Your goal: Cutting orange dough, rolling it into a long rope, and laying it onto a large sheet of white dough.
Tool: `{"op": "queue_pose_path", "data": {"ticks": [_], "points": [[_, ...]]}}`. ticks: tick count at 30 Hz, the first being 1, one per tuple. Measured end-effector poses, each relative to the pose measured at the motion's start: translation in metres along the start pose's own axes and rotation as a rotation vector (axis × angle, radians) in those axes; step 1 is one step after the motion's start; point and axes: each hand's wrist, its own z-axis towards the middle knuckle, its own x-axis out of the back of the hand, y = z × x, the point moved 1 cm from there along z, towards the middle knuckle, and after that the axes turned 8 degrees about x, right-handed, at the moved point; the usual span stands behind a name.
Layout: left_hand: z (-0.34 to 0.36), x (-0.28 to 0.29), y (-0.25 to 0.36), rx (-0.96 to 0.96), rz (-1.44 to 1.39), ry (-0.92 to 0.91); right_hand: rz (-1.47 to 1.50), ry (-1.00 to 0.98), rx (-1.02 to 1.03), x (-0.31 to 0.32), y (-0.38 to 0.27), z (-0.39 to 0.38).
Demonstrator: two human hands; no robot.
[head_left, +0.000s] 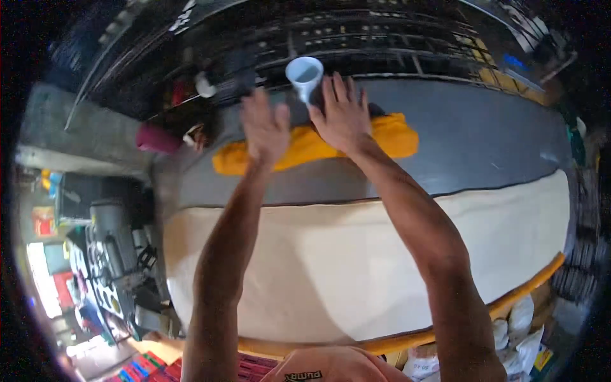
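Note:
A soft orange roll (pixel 307 148), perhaps dough, lies crosswise on the grey tabletop (pixel 484 134). Over its left part is my left hand (pixel 265 130), fingers stretched out and somewhat blurred. My right hand (pixel 345 118) is over the middle of the roll, palm down with fingers spread and pointing away from me. Neither hand grips anything; whether the palms touch the roll cannot be told. Just beyond the right thumb is a white funnel-shaped cup (pixel 304 71). Nearer to me a broad cream sheet (pixel 305 267) covers the table, with an orange strip (pixel 528 283) along its near edge.
Dark metal racks (pixel 394 38) run along the far side of the table. A maroon rolled bundle (pixel 157 139) lies at the far left corner. Grey machinery (pixel 118 248) stands to the left. White sacks (pixel 520 318) are at the near right, and red crates (pixel 159 369) at the near left.

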Motion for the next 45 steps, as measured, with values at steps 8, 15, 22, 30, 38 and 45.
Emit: {"op": "queue_pose_path", "data": {"ticks": [8,15,22,30,38,45], "points": [[-0.212,0.155,0.026,0.022,0.004,-0.589,0.24,-0.273,0.15,0.114,-0.065,-0.19],[-0.086,0.075,-0.011,0.08,-0.004,-0.285,-0.21,-0.379,0.089,0.056,-0.022,-0.086],[-0.011,0.039,-0.07,0.043,0.109,-0.265,-0.228,-0.463,0.031,0.012,0.018,-0.044],[-0.195,0.174,-0.058,-0.038,-0.085,-0.435,0.101,-0.099,-0.184,0.082,-0.14,-0.172],[-0.029,0.08,-0.088,0.036,0.016,-0.254,-0.266,-0.273,0.046,-0.024,-0.137,-0.041],[-0.071,0.102,-0.143,-0.202,0.095,-0.507,0.022,-0.544,-0.071,0.015,-0.168,-0.075]]}}
